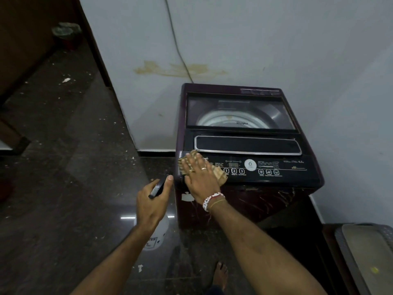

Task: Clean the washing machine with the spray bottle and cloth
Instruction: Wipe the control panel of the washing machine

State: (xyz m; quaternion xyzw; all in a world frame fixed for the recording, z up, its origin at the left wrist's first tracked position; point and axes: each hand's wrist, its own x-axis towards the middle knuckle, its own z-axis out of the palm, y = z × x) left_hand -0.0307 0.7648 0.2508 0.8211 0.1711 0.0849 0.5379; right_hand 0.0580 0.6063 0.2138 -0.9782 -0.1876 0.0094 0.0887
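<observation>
The right hand (198, 175) lies flat, fingers spread, pressing a tan woven cloth (220, 174) beneath it onto the dark maroon top-loading washing machine (244, 143). Just left, the left hand (152, 202) grips a white plastic spray bottle (156, 235) hanging below it.

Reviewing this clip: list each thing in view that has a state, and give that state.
washing machine: lid shut, drum visible through its window.
cloth: pressed flat on the control panel's left end.
right hand: open, palm down on the cloth.
spray bottle: off the machine, gripped by its black head.
left hand: shut on the spray bottle.
</observation>
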